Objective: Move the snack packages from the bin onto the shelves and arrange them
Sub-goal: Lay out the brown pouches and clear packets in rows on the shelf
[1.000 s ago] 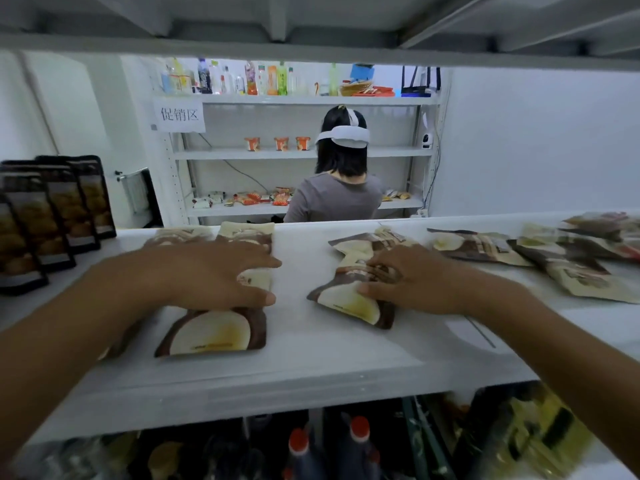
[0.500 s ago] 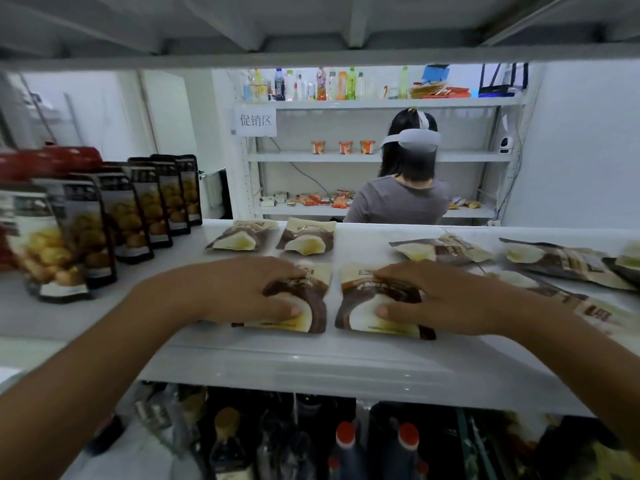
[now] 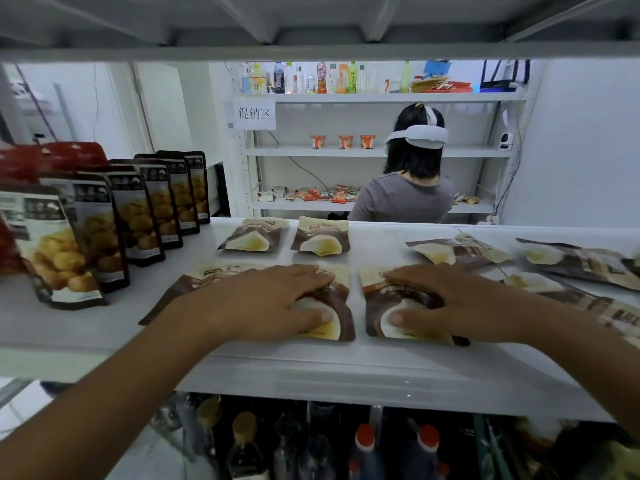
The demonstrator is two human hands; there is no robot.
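Brown-and-cream snack pouches lie flat on the white shelf [image 3: 311, 368]. My left hand [image 3: 270, 303] rests flat on a front pouch [image 3: 341, 320], fingers straight. Beside it, my right hand [image 3: 453, 303] presses flat on another front pouch [image 3: 377, 306]. Two more pouches [image 3: 254, 235] [image 3: 322, 237] lie in a row behind them. Several pouches [image 3: 457, 252] lie scattered at the right. No bin is in view.
Upright dark pouches [image 3: 145, 216] showing golden balls line the shelf's left side, with red packs [image 3: 52, 157] behind. Bottles [image 3: 363, 452] stand on the shelf below. Beyond, a person in a headset [image 3: 408, 192] faces another rack. A shelf board [image 3: 311, 50] hangs close overhead.
Both hands slid their pouches nearer together into a side-by-side pair at the shelf front. The view shifted left, bringing in more of the upright pouches.
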